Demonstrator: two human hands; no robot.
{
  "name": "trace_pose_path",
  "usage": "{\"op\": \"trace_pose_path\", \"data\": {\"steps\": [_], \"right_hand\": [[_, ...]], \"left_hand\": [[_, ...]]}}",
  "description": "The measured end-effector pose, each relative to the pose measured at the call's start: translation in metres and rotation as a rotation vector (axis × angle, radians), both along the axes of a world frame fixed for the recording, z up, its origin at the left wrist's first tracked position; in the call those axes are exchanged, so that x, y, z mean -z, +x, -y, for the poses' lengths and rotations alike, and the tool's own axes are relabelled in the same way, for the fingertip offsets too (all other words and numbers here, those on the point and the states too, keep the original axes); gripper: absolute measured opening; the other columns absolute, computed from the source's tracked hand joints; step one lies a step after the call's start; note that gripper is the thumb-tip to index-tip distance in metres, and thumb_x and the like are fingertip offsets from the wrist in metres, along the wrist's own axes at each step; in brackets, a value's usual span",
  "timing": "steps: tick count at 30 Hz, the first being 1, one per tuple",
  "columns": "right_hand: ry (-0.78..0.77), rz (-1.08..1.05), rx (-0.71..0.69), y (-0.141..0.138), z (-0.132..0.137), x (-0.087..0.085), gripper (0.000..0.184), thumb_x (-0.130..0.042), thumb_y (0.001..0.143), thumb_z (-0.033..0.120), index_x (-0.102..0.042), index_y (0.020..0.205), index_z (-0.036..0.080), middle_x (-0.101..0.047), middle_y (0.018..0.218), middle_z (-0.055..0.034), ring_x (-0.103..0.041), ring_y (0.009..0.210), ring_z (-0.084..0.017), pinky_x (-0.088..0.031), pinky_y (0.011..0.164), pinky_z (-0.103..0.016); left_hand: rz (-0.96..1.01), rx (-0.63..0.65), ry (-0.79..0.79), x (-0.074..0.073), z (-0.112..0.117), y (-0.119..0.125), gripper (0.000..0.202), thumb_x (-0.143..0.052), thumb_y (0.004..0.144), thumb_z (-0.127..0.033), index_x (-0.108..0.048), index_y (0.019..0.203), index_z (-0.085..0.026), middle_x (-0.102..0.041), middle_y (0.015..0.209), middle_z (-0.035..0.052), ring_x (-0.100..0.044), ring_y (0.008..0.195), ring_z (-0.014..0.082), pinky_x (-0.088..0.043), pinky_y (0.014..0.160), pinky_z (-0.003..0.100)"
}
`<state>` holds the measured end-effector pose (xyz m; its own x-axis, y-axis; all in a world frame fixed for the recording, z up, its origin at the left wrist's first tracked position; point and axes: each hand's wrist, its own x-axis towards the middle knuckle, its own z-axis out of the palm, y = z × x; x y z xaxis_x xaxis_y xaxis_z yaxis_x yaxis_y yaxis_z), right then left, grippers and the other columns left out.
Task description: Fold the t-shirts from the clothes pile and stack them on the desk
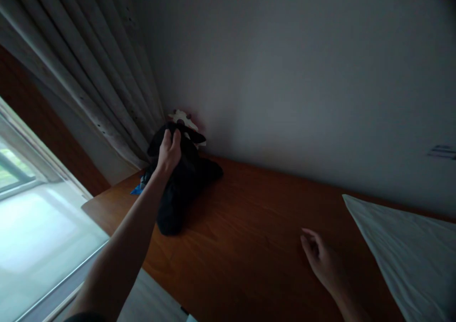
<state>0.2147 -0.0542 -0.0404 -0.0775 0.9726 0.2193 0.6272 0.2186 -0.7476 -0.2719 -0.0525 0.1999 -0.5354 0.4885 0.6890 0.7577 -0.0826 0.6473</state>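
Note:
My left hand [170,153] is closed on the top of a soft black cloth item [190,179], whose exact kind I cannot make out. Its lower part lies bunched on the brown wooden surface [249,217], with lobes spreading right and toward me. Behind it, against the wall, a white and brown cow-like figure [181,117] is partly hidden. Beside the cloth on the left, a small blue item [137,190] peeks out. Over the wood at right, my right hand [320,258] holds nothing; its fingers are loosely curled, with a gap between thumb and forefinger.
Pale curtains [89,70] hang at the left beside a bright window [17,170] and its white sill [53,227]. A grey wall [285,75] rises behind the wooden surface. A light cloth [409,255] covers its right end.

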Motion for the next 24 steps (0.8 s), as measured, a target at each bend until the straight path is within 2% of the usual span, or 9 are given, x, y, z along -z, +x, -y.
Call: {"op": "trace_pose_path", "data": {"steps": [2,4,8,11,14,16,19,21,24], "right_hand": [[0.010,-0.015,-0.008,-0.001,0.001,-0.003,0.062,-0.047,0.085,0.073,-0.064,0.113,0.021,-0.075,0.086,-0.0107,-0.071,0.069,-0.025,-0.054,0.065,-0.037],[0.001,-0.034,-0.005,-0.002,0.003,-0.006,0.063,-0.046,0.086,0.074,-0.063,0.114,0.020,-0.074,0.083,-0.0093,-0.069,0.065,-0.024,-0.053,0.062,-0.035],[0.047,-0.120,-0.012,-0.006,0.007,-0.008,0.068,-0.053,0.087,0.069,-0.054,0.129,0.016,-0.071,0.090,-0.0081,-0.066,0.069,-0.020,-0.055,0.069,-0.034],[0.142,-0.206,-0.011,-0.005,0.008,-0.003,0.082,-0.065,0.083,0.064,-0.040,0.146,0.018,-0.065,0.125,-0.0161,-0.068,0.098,-0.025,-0.057,0.083,-0.039],[0.178,-0.259,-0.068,-0.001,0.007,0.003,0.093,-0.068,0.082,0.059,-0.026,0.156,0.022,-0.048,0.150,-0.0182,-0.056,0.129,-0.031,-0.051,0.102,-0.048],[0.168,-0.255,-0.098,0.002,0.007,0.005,0.081,-0.063,0.086,0.056,-0.032,0.154,0.023,-0.047,0.153,-0.0169,-0.051,0.136,-0.030,-0.045,0.111,-0.051],[0.144,-0.190,-0.118,0.004,0.006,0.006,0.057,-0.062,0.087,0.048,-0.054,0.137,0.023,-0.060,0.140,-0.0151,-0.059,0.128,-0.030,-0.045,0.110,-0.051],[0.144,-0.169,-0.104,0.005,0.005,0.006,0.048,-0.065,0.082,0.043,-0.061,0.125,0.023,-0.069,0.128,-0.0132,-0.066,0.118,-0.030,-0.050,0.105,-0.049],[0.080,-0.157,-0.004,0.009,0.002,0.007,0.040,-0.065,0.076,0.039,-0.064,0.113,0.024,-0.076,0.110,-0.0111,-0.073,0.100,-0.030,-0.059,0.089,-0.044]], "left_hand": [[-0.044,0.220,0.065,-0.010,-0.006,0.029,0.053,-0.044,0.091,-0.075,-0.045,0.082,-0.023,-0.043,0.076,-0.0018,-0.051,0.075,0.0159,-0.045,0.072,0.029],[-0.078,0.431,0.031,-0.017,-0.008,0.064,0.056,-0.045,0.088,-0.078,-0.044,0.079,-0.023,-0.041,0.076,-0.0021,-0.049,0.074,0.0148,-0.045,0.071,0.028],[-0.068,0.834,-0.223,-0.021,0.005,0.133,0.055,-0.045,0.089,-0.076,-0.052,0.081,-0.021,-0.049,0.079,-0.0001,-0.053,0.074,0.0168,-0.048,0.067,0.030],[-0.109,1.228,-0.566,-0.008,0.017,0.173,0.047,-0.047,0.094,-0.066,-0.063,0.087,-0.022,-0.061,0.083,0.0006,-0.061,0.077,0.0185,-0.051,0.068,0.030],[-0.206,1.503,-0.744,0.024,0.017,0.194,0.034,-0.054,0.096,-0.053,-0.071,0.096,-0.024,-0.072,0.091,0.0011,-0.069,0.088,0.0198,-0.053,0.079,0.030],[-0.249,1.463,-0.701,0.055,0.012,0.197,0.029,-0.056,0.096,-0.048,-0.073,0.098,-0.025,-0.075,0.096,0.0024,-0.071,0.092,0.0203,-0.054,0.083,0.031],[-0.358,1.139,-0.594,0.107,0.003,0.187,0.028,-0.059,0.094,-0.048,-0.072,0.101,-0.024,-0.074,0.113,0.0075,-0.069,0.107,0.0255,-0.051,0.098,0.040],[-0.407,0.959,-0.574,0.139,0.001,0.175,0.041,-0.068,0.086,-0.054,-0.070,0.112,-0.022,-0.067,0.131,0.0132,-0.061,0.124,0.0321,-0.045,0.108,0.049],[-0.417,0.857,-0.577,0.176,0.005,0.156,0.070,-0.074,0.077,-0.061,-0.061,0.132,-0.020,-0.054,0.148,0.0181,-0.050,0.136,0.0367,-0.039,0.113,0.055]]}}
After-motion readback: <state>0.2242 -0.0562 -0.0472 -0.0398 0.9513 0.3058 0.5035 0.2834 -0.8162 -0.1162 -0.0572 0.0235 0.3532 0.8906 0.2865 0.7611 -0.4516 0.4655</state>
